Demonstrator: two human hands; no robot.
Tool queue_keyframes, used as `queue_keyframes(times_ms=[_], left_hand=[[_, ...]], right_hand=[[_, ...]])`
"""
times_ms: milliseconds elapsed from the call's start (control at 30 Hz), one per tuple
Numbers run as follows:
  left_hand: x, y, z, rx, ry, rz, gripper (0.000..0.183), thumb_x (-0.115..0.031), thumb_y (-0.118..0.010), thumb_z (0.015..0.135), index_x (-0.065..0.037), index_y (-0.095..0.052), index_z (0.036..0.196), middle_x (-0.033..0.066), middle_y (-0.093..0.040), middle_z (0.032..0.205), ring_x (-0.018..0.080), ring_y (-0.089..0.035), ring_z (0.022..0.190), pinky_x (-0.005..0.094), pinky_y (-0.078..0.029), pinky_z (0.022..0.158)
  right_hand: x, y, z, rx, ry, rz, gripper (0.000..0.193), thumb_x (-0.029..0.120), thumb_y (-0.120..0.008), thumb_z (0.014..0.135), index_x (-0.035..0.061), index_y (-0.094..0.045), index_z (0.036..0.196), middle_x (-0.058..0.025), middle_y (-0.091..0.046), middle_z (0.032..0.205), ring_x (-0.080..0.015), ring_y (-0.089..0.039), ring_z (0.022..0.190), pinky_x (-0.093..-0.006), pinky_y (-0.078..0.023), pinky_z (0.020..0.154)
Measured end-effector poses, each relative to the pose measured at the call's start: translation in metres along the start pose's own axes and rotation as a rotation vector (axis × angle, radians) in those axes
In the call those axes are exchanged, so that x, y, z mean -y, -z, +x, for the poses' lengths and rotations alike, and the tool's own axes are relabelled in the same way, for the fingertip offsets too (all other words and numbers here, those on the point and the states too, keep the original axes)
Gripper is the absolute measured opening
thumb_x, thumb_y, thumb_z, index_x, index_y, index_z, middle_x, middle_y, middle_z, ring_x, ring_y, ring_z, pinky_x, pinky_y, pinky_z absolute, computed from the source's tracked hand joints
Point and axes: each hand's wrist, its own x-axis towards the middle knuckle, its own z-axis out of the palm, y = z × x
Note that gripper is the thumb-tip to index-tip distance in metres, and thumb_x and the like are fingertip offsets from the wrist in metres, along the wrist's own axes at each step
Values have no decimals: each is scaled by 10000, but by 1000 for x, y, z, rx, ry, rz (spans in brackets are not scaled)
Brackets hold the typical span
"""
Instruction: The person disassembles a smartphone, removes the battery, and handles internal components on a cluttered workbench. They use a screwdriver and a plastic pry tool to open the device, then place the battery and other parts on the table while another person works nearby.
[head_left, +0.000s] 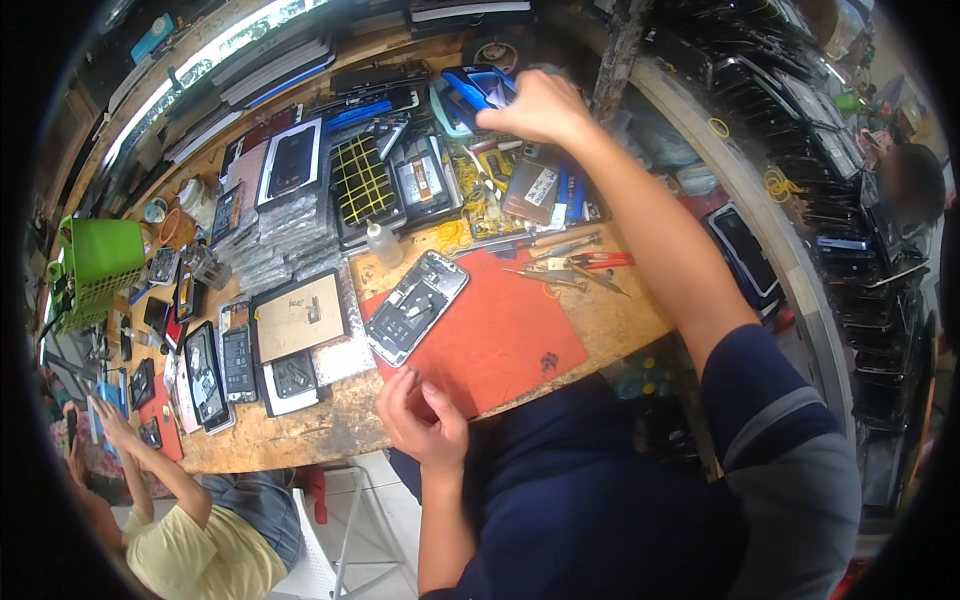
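Note:
On the red-orange mat (510, 340) lies an opened smartphone (416, 308) with a pale frame and dark inside, small loose parts resting on it. My left hand (425, 420) is at the bench's front edge, just below the phone, palm up. Its fingers are loosely curled and apart from the thumb, with nothing visible in them. Stretched to the back of the bench, my right hand (540, 108) is at a blue container (470, 88) with something white inside. Its thumb and fingers close in at the container's right side; what they grip is hidden.
Tweezers and pliers (570, 268) lie right of the mat. A clear dropper bottle (383, 245) stands behind the phone. More opened phones (205, 375), a cardboard piece (300, 317) and a green basket (100, 262) are to the left. Another person (205, 540) sits at lower left.

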Motion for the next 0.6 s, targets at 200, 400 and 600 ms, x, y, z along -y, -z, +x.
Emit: queue_keyframes(times_ms=[200, 400, 600], left_hand=[[-6, -4, 5, 54, 9, -26, 225, 40, -655, 950, 54, -647, 1174, 212, -672, 1121, 342, -686, 966, 394, -594, 832], [-5, -3, 7, 70, -14, -5, 200, 41, -661, 940, 45, -662, 1140, 203, -682, 1064, 337, -686, 932, 398, -584, 803], [-5, -6, 4, 64, 0, 14, 196, 39, -663, 918, 37, -676, 1113, 196, -691, 1027, 350, -689, 902, 413, -574, 808]], right_hand=[[-35, 18, -12, -81, -91, 338, 788, 667, -786, 690, -43, -817, 1031, -242, -794, 1117, -360, -764, 1078, -416, -577, 947], [-21, 17, 19, 61, -89, 374, 810, 686, -776, 724, -40, -816, 1080, -251, -781, 1196, -378, -745, 1151, -427, -566, 996], [7, -6, 35, 35, -47, 18, 788, 650, -799, 729, -10, -802, 1161, -269, -753, 1277, -401, -730, 1204, -470, -580, 1028]])
